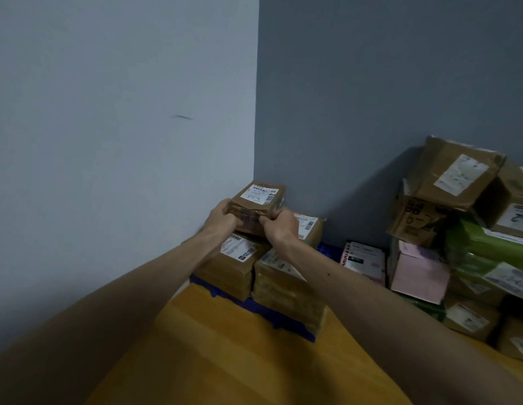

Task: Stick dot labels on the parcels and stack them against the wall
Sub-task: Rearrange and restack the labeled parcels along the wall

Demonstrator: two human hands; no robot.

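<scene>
Parcel (pixel 258 204): sitting tight in the wall corner (pixel 255 141), topping the stack (pixel 236 267), lying between both hands.
Left hand (pixel 222 219): gripping the parcel's near-left edge, fingers curling round it.
Right hand (pixel 279 225): clutching the near-right edge, fingers curling.
Loose pile (pixel 458 229): leaning well right of the wall corner.
</scene>
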